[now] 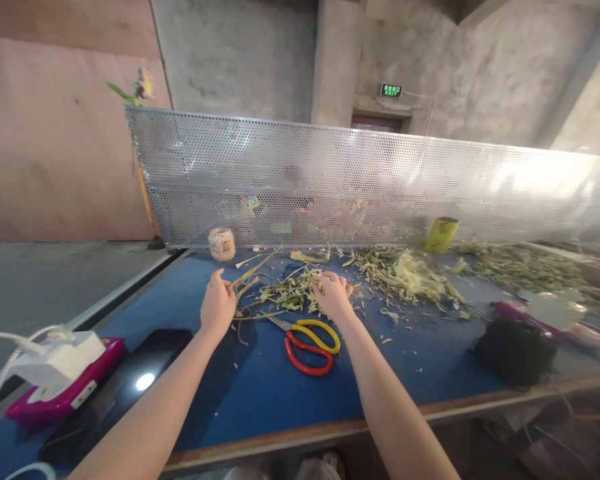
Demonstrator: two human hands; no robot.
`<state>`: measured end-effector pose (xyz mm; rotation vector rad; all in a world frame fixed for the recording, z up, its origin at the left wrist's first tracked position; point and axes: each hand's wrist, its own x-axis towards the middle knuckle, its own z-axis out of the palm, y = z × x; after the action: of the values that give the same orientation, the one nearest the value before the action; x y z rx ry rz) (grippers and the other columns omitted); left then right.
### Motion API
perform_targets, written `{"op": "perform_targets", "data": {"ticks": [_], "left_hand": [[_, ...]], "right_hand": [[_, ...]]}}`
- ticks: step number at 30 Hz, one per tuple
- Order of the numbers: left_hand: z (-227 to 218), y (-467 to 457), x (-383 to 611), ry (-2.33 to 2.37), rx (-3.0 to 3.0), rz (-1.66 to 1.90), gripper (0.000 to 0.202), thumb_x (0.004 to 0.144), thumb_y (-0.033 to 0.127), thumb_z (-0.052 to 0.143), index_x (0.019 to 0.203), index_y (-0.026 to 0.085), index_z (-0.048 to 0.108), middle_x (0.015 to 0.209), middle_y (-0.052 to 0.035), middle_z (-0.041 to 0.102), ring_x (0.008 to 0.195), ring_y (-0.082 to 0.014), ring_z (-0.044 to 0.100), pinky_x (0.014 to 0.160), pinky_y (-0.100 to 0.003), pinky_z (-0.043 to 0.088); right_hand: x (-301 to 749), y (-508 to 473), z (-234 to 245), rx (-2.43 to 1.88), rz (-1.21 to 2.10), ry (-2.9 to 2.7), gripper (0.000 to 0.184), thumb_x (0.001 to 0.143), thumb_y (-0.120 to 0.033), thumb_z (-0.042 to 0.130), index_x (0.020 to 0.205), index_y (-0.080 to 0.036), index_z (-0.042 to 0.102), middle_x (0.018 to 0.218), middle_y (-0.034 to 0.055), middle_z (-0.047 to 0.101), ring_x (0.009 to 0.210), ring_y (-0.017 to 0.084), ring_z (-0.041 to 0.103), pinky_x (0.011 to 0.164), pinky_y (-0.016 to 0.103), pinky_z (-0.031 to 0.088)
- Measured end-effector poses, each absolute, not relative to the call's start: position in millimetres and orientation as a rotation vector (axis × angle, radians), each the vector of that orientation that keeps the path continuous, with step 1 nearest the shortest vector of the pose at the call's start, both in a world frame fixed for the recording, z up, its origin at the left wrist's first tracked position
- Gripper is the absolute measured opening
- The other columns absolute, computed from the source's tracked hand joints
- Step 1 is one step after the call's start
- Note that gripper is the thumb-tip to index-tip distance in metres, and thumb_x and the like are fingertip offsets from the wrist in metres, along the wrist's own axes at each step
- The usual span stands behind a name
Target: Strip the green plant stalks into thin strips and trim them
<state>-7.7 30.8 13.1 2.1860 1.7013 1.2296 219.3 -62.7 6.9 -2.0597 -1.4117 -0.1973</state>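
Note:
Both my arms reach out over a blue table top [260,393]. My left hand [217,305] is closed, its fingertips pinching thin green stems [250,273] that trail away from it. My right hand [334,294] lies knuckles up with curled fingers on a small heap of cut green plant scraps [290,293]. Scissors with one red and one yellow handle [310,341] lie just in front of my right hand, blades pointing left.
A perforated metal screen [370,180] stands along the table's far edge; a person is dimly seen behind it. A twine spool [222,244] and a yellow-green tube [442,235] stand by it. More plant scraps [410,273], a black bundle [516,348], a pink device [63,387].

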Motion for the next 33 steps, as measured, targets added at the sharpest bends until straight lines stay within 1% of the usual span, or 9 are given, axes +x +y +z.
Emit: {"op": "perform_targets", "data": {"ticks": [5, 11, 14, 16, 19, 22, 24, 28, 33], "left_hand": [[9, 36, -6, 1.401, 1.992, 1.366, 0.04, 0.076, 0.016, 0.043, 0.115, 0.014, 0.037, 0.09, -0.0063, 0.061, 0.058, -0.013, 0.061, 0.069, -0.031, 0.049], [13, 23, 6, 0.941, 2.124, 1.246, 0.041, 0.076, 0.028, 0.048, 0.114, 0.019, 0.038, 0.086, -0.0028, 0.061, 0.065, -0.0129, 0.063, 0.07, -0.031, 0.051], [12, 16, 11, 0.761, 2.175, 1.145, 0.038, 0.078, 0.03, 0.046, 0.114, 0.02, 0.039, 0.086, -0.002, 0.061, 0.069, -0.0127, 0.063, 0.076, -0.033, 0.05], [11, 12, 13, 0.688, 2.189, 1.13, 0.039, 0.079, 0.03, 0.045, 0.115, 0.02, 0.038, 0.088, -0.0025, 0.061, 0.071, -0.0124, 0.063, 0.08, -0.034, 0.048], [11, 9, 15, 0.695, 2.203, 1.115, 0.048, 0.077, 0.032, 0.049, 0.121, 0.02, 0.035, 0.094, -0.0048, 0.062, 0.076, -0.0138, 0.063, 0.078, -0.033, 0.048], [10, 9, 14, 0.798, 2.23, 1.079, 0.078, 0.069, 0.035, 0.059, 0.133, 0.021, 0.017, 0.104, -0.0082, 0.062, 0.071, -0.0142, 0.062, 0.067, -0.03, 0.049], [9, 11, 14, 0.875, 2.212, 1.042, 0.091, 0.066, 0.033, 0.062, 0.136, 0.02, 0.006, 0.097, -0.0077, 0.065, 0.061, -0.013, 0.061, 0.062, -0.029, 0.049], [10, 15, 14, 0.966, 2.056, 1.137, 0.084, 0.069, 0.029, 0.058, 0.136, 0.015, 0.01, 0.071, -0.0008, 0.066, 0.053, -0.0126, 0.06, 0.063, -0.029, 0.049], [17, 25, 8, 1.113, 1.836, 1.395, 0.071, 0.068, 0.026, 0.058, 0.128, 0.017, 0.023, 0.075, -0.001, 0.062, 0.056, -0.0131, 0.061, 0.054, -0.025, 0.049]], "right_hand": [[218, -65, 8, -1.998, -0.214, -1.454, 0.028, 0.08, -0.033, 0.044, 0.102, -0.028, 0.061, 0.114, 0.0044, 0.052, 0.102, 0.025, 0.04, 0.084, 0.039, 0.028], [212, -74, 18, -1.791, -0.44, -1.613, 0.044, 0.082, -0.033, 0.045, 0.125, -0.027, 0.042, 0.124, 0.0041, 0.048, 0.105, 0.021, 0.038, 0.089, 0.035, 0.024], [209, -77, 23, -1.757, -0.502, -1.76, 0.041, 0.082, -0.035, 0.047, 0.122, -0.031, 0.045, 0.126, 0.0021, 0.048, 0.106, 0.022, 0.037, 0.09, 0.038, 0.021], [208, -78, 25, -1.758, -0.465, -1.869, 0.033, 0.084, -0.033, 0.045, 0.116, -0.031, 0.051, 0.117, 0.0023, 0.056, 0.104, 0.021, 0.039, 0.089, 0.039, 0.02], [207, -78, 26, -1.778, -0.369, -1.954, 0.024, 0.086, -0.028, 0.042, 0.102, -0.029, 0.06, 0.098, 0.0028, 0.065, 0.099, 0.02, 0.044, 0.087, 0.039, 0.02], [208, -77, 27, -1.771, -0.332, -1.917, 0.022, 0.086, -0.027, 0.042, 0.095, -0.028, 0.063, 0.094, 0.0021, 0.067, 0.094, 0.018, 0.047, 0.086, 0.038, 0.021], [208, -77, 27, -1.74, -0.335, -1.892, 0.022, 0.086, -0.028, 0.042, 0.095, -0.028, 0.063, 0.093, 0.0013, 0.067, 0.092, 0.017, 0.048, 0.086, 0.037, 0.02], [209, -78, 26, -1.731, -0.334, -1.859, 0.022, 0.087, -0.027, 0.042, 0.092, -0.027, 0.063, 0.092, 0.0006, 0.067, 0.093, 0.017, 0.048, 0.086, 0.037, 0.018], [209, -77, 26, -1.829, -0.334, -1.735, 0.024, 0.086, -0.026, 0.04, 0.091, -0.028, 0.063, 0.093, 0.0011, 0.067, 0.094, 0.018, 0.047, 0.083, 0.036, 0.019]]}}
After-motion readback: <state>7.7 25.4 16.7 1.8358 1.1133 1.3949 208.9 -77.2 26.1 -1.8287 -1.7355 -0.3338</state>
